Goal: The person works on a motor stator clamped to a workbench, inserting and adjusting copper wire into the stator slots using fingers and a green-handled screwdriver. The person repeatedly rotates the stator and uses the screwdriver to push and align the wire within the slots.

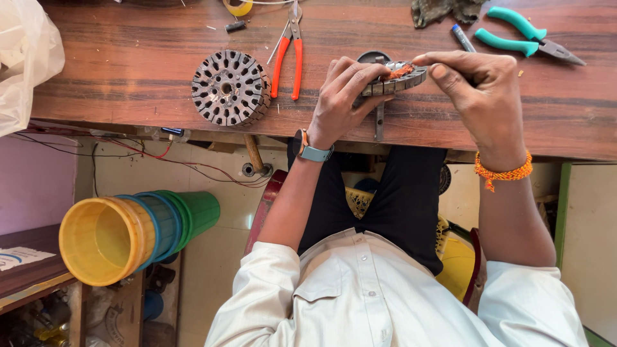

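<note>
Wooden surface (160,83): work area, seen from above, near edge toward the person.

Slotted metal disc (230,88): lies flat, apart to the left, slots bare, untouched.

Left hand (344,96): fingers curled shut around a second slotted core (402,80), held at the surface's near-middle, tipped on edge so its flat face turns toward the person; long axis roughly left-right, right end slightly farther from the person.

Right hand (479,87): thumb and forefinger pinched closed at the core's top; what they pinch is too small to tell.

Copper wire (400,69): a small orange-brown bundle sits in a few slots. Judgement: winding looks partial, most slots apparently unfilled.

Red pliers (289,58) and teal pliers (524,35): lying idle.
</note>
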`<control>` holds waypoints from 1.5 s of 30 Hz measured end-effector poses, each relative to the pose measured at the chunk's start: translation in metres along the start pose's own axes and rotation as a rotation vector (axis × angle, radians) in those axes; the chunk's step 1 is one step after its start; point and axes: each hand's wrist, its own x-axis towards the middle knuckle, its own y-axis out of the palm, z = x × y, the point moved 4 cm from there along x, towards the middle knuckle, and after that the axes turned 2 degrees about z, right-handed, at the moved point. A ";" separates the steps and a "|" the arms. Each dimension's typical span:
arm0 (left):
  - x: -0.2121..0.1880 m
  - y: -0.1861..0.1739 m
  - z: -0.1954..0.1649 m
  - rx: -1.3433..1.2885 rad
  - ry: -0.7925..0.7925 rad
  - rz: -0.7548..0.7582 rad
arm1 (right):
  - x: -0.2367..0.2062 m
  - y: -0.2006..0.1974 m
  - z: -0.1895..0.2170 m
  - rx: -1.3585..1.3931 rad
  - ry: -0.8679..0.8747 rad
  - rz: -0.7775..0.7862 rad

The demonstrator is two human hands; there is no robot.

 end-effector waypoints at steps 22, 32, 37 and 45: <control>0.048 0.007 0.045 -0.385 -0.661 0.313 | 0.067 0.022 -0.018 -0.372 -0.163 0.048; 0.039 0.028 0.069 -0.973 -0.505 0.401 | 0.040 0.015 -0.005 -0.282 -0.232 0.077; 0.030 0.026 0.077 -0.959 -0.527 0.390 | -0.001 0.007 0.000 -0.244 -0.150 0.011; 0.036 0.024 0.072 -0.886 -0.394 0.381 | -0.027 0.029 0.008 -0.392 -0.190 0.041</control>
